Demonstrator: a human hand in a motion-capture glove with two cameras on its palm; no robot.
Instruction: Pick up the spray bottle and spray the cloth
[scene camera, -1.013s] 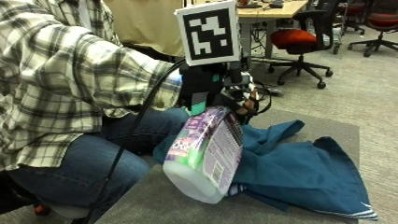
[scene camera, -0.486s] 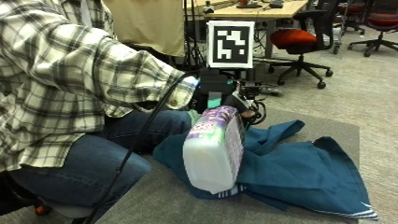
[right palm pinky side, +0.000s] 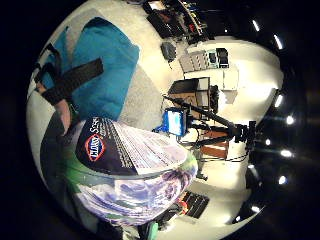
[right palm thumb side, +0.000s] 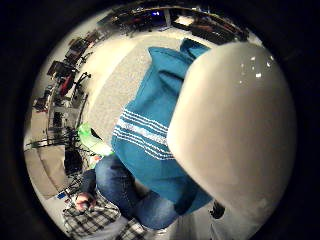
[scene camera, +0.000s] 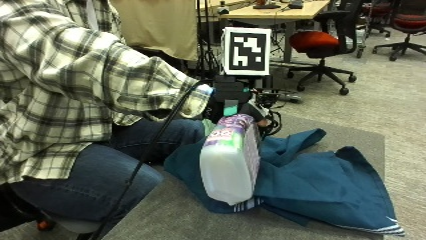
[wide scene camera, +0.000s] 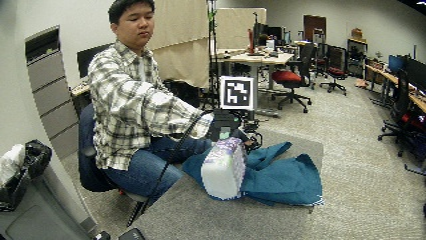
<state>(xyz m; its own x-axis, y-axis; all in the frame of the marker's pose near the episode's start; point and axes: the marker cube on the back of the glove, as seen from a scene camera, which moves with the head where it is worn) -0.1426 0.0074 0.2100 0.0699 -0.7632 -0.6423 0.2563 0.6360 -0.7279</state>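
One "Clorox"-labelled spray bottle

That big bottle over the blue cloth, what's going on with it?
A seated person in a plaid shirt holds a white spray bottle by its top with their gloved right hand. The bottle hangs upright over the near edge of a teal cloth that lies crumpled on a grey table. Whether the bottle's base touches the cloth is hard to tell. No spray is visible.
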